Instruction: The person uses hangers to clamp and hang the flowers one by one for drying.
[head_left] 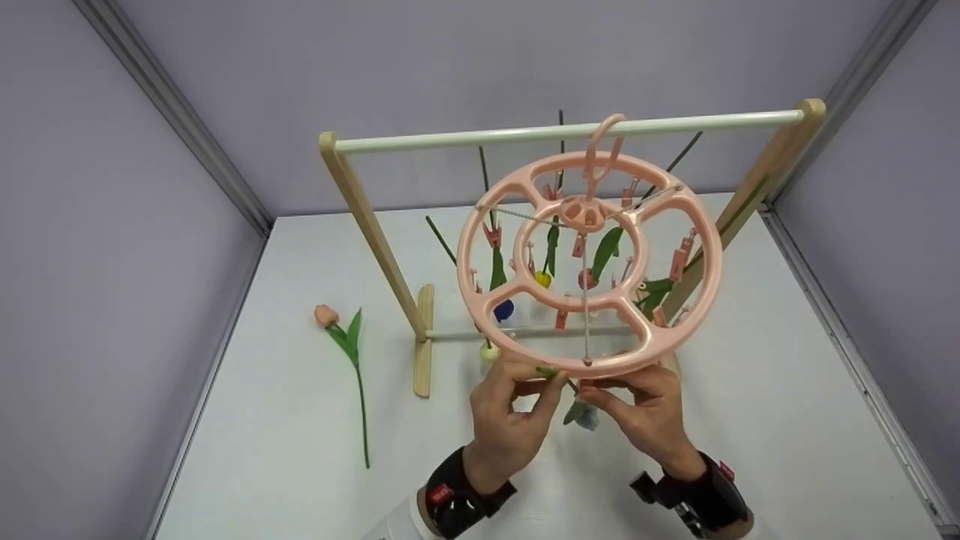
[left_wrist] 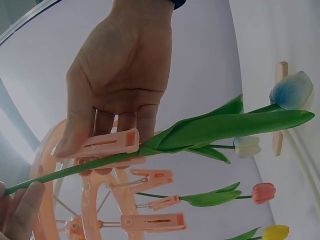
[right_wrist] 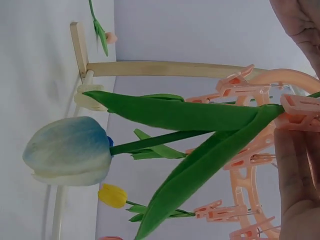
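A round pink clip hanger [head_left: 589,262] hangs by its hook from the white rail of a wooden drying rack [head_left: 375,225], which stands toward the far edge of a white table [head_left: 262,420]. Both hands work at the near rim of the hanger.

Left hand [head_left: 510,420]: fingers curled, thumb and fingers pinching a pink clip [left_wrist: 107,144] at the rim. The left wrist view shows the clip lying against the green stem of a blue-tipped artificial tulip [left_wrist: 292,90]; whether the clip has closed on the stem cannot be told.

Right hand [head_left: 645,416]: fingertips pinched together just under the rim, beside the left hand. In the left wrist view its fingertips [left_wrist: 27,197] hold the cut end of the same stem. The right wrist view shows the blue tulip head [right_wrist: 70,150] hanging below the hanger, with two long green leaves [right_wrist: 200,145] running up to the clip.

Other artificial tulips hang head-down from clips further round the hanger: a yellow one [right_wrist: 112,196], a red one [left_wrist: 263,192] and a white one [left_wrist: 248,146].

A pink tulip [head_left: 327,316] with a green stem lies flat on the table, left of the rack's foot and well apart from both hands.
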